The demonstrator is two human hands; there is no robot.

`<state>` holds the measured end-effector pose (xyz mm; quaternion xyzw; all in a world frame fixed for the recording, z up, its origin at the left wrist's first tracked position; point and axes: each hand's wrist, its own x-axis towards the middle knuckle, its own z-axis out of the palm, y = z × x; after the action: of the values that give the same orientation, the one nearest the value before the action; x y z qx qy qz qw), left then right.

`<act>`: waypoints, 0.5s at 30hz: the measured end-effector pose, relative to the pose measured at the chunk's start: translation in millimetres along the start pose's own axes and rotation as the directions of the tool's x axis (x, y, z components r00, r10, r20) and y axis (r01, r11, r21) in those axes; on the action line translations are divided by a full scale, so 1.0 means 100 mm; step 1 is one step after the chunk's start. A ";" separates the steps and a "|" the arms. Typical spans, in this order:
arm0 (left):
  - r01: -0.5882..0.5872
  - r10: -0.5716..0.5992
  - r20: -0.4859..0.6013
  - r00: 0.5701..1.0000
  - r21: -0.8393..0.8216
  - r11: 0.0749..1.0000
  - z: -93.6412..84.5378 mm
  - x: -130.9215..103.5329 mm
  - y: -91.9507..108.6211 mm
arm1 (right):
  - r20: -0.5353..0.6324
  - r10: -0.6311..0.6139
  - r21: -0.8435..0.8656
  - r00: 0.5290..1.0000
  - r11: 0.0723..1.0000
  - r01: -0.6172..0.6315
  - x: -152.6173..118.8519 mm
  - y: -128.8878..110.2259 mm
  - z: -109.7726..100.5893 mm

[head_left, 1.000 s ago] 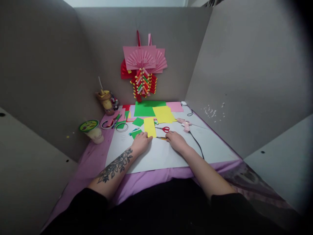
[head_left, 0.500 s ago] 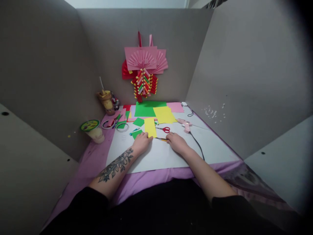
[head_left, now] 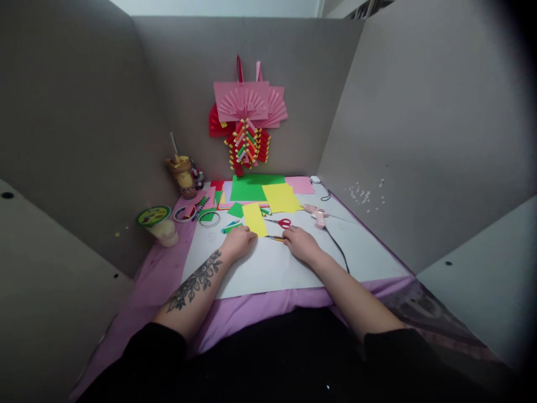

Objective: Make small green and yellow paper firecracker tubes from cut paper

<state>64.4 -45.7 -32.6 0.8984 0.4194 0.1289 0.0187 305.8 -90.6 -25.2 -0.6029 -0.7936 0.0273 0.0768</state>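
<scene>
My left hand point(head_left: 240, 243) is closed at the lower left corner of a yellow paper strip point(head_left: 255, 219), which lies tilted on the white sheet point(head_left: 260, 268). My right hand point(head_left: 298, 243) rests on the sheet with its fingertips together at the right end of a thin yellow-and-dark tool point(head_left: 276, 238). Just beyond that tool lie red-handled scissors point(head_left: 284, 223). Green paper pieces point(head_left: 236, 210) and a small blue tool point(head_left: 232, 225) are left of the strip.
A pink glue gun point(head_left: 319, 217) with a black cord lies at the right. Yellow point(head_left: 280, 198) and green point(head_left: 251, 188) sheets are at the back. On the left stand a lidded cup point(head_left: 163, 226) and a brown cup point(head_left: 184, 178). Grey panels surround the table.
My left hand has moved slightly left, and the yellow strip has shifted and tilted with it. My right hand has moved a little left with the thin tool.
</scene>
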 end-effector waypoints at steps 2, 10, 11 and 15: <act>0.028 -0.028 -0.003 1.000 -0.040 0.999 0.00 0.00 0.03 | 0.011 -0.009 -0.009 1.000 1.000 0.009 0.03 0.01 -0.03; 0.145 -0.160 -0.058 0.985 -0.213 0.966 0.11 0.08 -0.04 | 0.004 -0.054 0.014 0.999 0.998 0.054 0.07 0.06 0.01; 0.143 -0.164 -0.069 0.984 -0.242 0.960 0.13 0.09 -0.07 | -0.002 -0.056 0.018 0.998 0.998 0.056 0.06 0.06 0.03; 0.110 -0.139 -0.065 0.988 -0.327 0.938 0.20 0.12 -0.15 | -0.033 -0.058 0.016 0.998 0.998 0.059 0.05 0.08 0.10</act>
<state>65.5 -25.1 -51.6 0.8484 0.4490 0.2336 0.1551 310.4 -82.8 -35.3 -0.5792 -0.8092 0.0220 0.0959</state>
